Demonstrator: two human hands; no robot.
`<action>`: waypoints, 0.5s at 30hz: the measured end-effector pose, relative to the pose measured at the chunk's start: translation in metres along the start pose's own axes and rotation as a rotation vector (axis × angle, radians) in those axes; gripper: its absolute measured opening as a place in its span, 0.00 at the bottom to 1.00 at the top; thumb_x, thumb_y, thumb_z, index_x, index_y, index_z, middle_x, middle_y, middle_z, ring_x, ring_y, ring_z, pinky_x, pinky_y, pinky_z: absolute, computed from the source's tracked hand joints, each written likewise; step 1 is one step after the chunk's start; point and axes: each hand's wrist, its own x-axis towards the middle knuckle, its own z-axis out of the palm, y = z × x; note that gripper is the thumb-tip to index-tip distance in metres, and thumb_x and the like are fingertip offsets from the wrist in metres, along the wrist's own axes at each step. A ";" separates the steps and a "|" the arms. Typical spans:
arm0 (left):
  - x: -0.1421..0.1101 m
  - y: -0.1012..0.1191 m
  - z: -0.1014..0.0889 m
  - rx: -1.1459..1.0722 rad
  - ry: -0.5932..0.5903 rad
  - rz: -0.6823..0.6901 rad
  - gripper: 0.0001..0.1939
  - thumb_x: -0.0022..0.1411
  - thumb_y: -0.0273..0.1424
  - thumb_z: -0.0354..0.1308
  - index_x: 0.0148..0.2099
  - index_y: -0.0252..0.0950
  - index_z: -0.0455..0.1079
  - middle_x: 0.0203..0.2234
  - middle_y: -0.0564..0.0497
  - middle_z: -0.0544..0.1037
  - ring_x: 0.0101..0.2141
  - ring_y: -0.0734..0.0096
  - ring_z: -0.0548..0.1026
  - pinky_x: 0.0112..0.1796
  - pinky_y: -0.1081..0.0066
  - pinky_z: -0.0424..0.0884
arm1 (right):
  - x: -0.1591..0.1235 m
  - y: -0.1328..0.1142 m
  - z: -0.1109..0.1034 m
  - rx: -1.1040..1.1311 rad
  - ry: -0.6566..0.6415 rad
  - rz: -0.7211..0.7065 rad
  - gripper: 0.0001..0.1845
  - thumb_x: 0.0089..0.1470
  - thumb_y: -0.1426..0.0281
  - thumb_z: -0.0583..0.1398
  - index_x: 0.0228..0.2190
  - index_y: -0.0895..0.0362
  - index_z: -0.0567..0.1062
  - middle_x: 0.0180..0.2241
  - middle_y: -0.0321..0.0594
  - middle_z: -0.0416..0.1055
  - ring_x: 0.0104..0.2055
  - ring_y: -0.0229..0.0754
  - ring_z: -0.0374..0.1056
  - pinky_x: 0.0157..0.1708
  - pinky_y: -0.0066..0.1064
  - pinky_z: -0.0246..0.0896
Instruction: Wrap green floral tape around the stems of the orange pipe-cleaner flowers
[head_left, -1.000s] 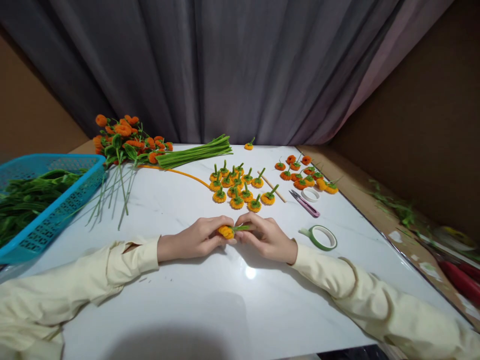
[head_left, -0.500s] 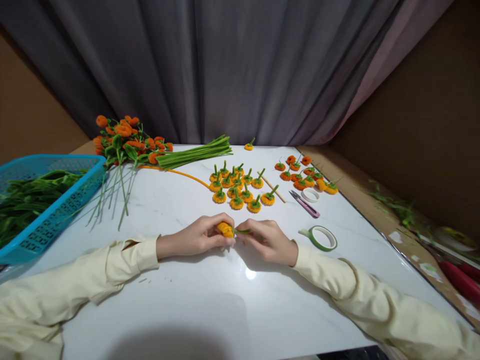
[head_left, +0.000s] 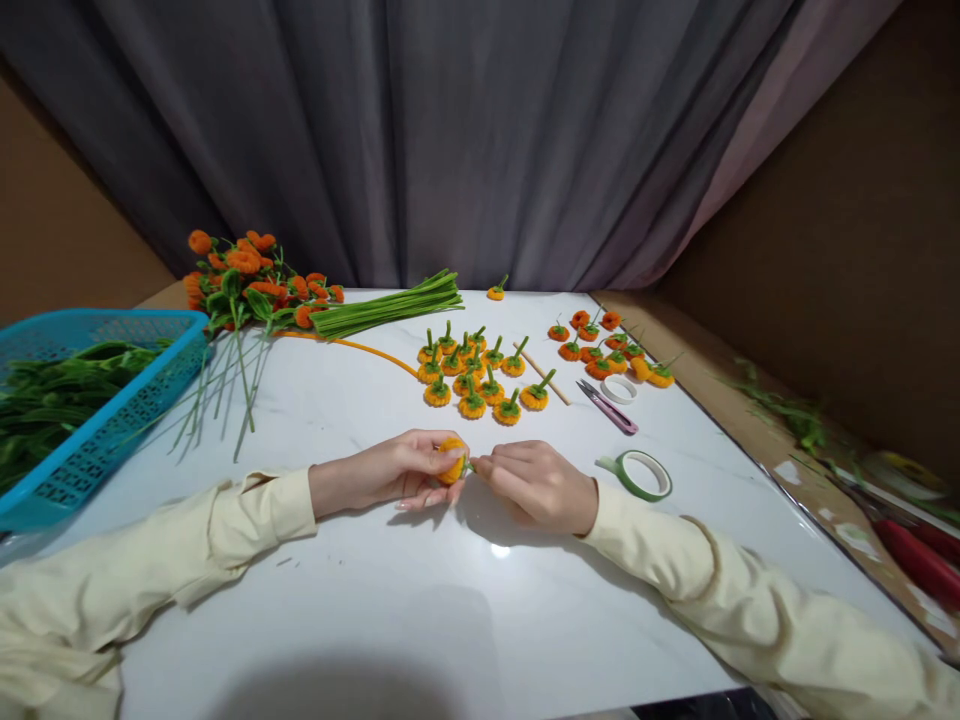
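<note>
Between thumb and fingers, my left hand (head_left: pixel 409 467) pinches a yellow-orange pipe-cleaner flower head (head_left: pixel 451 462), its green stem side turned to the right. My right hand (head_left: pixel 541 486) is closed at the short green stem (head_left: pixel 469 466); most of that stem is hidden in the fingers. Just beyond the hands stand several finished-looking yellow flower heads (head_left: pixel 472 404), face down with green stems up. A roll of green floral tape (head_left: pixel 643 475) lies right of my right hand, its loose end toward the hand.
Pink thread snips (head_left: pixel 609 407) and a white tape roll (head_left: pixel 619 389) lie near orange flower heads (head_left: pixel 598 367). A thin wooden stick (head_left: pixel 541 372) is beside the yellow ones. Green pipe cleaners (head_left: pixel 394 307), a stemmed orange bunch (head_left: pixel 247 270) and a blue basket (head_left: pixel 112 420) of leaves are left.
The flower head has turned in my left hand, showing more of its ruffled side. My right hand's fingers have closed further around the stem, which shows less.
</note>
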 end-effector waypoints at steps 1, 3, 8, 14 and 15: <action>0.000 0.000 0.000 0.011 -0.002 -0.001 0.16 0.58 0.39 0.61 0.32 0.31 0.63 0.23 0.50 0.73 0.14 0.84 0.61 0.13 0.81 0.52 | 0.000 0.000 0.000 0.030 -0.005 0.040 0.12 0.57 0.78 0.45 0.35 0.57 0.66 0.21 0.41 0.69 0.22 0.41 0.63 0.22 0.30 0.54; -0.002 0.001 0.001 0.031 0.000 0.005 0.15 0.58 0.39 0.61 0.33 0.32 0.63 0.23 0.51 0.73 0.14 0.84 0.61 0.13 0.81 0.52 | 0.000 -0.002 -0.001 0.153 -0.009 0.166 0.10 0.58 0.76 0.47 0.36 0.56 0.66 0.23 0.41 0.70 0.22 0.39 0.64 0.22 0.28 0.56; -0.004 0.003 0.002 0.076 0.022 0.012 0.15 0.58 0.39 0.61 0.34 0.33 0.62 0.23 0.51 0.73 0.15 0.83 0.62 0.13 0.81 0.52 | 0.006 -0.009 -0.007 0.564 -0.040 0.498 0.05 0.58 0.69 0.53 0.32 0.56 0.68 0.23 0.38 0.72 0.20 0.34 0.64 0.21 0.25 0.58; -0.002 0.001 -0.003 0.163 0.154 0.096 0.13 0.59 0.37 0.60 0.35 0.32 0.63 0.24 0.53 0.70 0.16 0.84 0.61 0.14 0.82 0.54 | 0.013 0.000 -0.003 1.405 -0.017 0.934 0.12 0.51 0.64 0.63 0.30 0.59 0.68 0.19 0.36 0.73 0.15 0.32 0.63 0.16 0.23 0.59; -0.001 0.001 -0.004 0.154 0.184 0.108 0.13 0.59 0.36 0.60 0.34 0.32 0.63 0.23 0.54 0.69 0.16 0.84 0.61 0.14 0.82 0.54 | 0.013 0.003 -0.002 1.486 -0.016 0.964 0.12 0.49 0.65 0.64 0.29 0.60 0.69 0.19 0.37 0.73 0.14 0.32 0.63 0.15 0.23 0.58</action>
